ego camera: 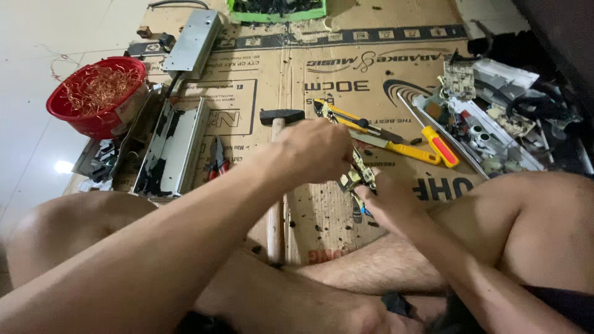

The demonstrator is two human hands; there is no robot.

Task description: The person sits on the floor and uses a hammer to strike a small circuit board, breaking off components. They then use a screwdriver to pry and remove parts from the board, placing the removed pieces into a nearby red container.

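Entry: small circuit board point(357, 176), green with yellowish parts, held between both hands just above the flattened cardboard sheet point(346, 68) on the floor. Left hand point(312, 151): grip closed on the board's upper end, fingers curled. Right hand point(387, 201): grip closed on the lower end, from beneath.

Progress, as judged: well under way but unfinished. Red bowl point(96, 93) at far left already heaped with copper wire; two emptied metal casings point(173, 145) lay open beside it; a pile of stripped boards and plastic parts point(495, 124) stood at right. The board in hand still carried components.

Tools at rest: hammer point(277, 185), head away from the person, handle running back between the legs; yellow utility knife point(356, 120); yellow-and-red screwdriver point(427, 151); red-handled pliers point(218, 162) near the casings.

Room: bare cardboard directly ahead of the hands, littered with dark chips. Knees closed in both sides; scrap pile near on the right, casings near on the left. Green tray point(278, 12) at the far edge, well apart.
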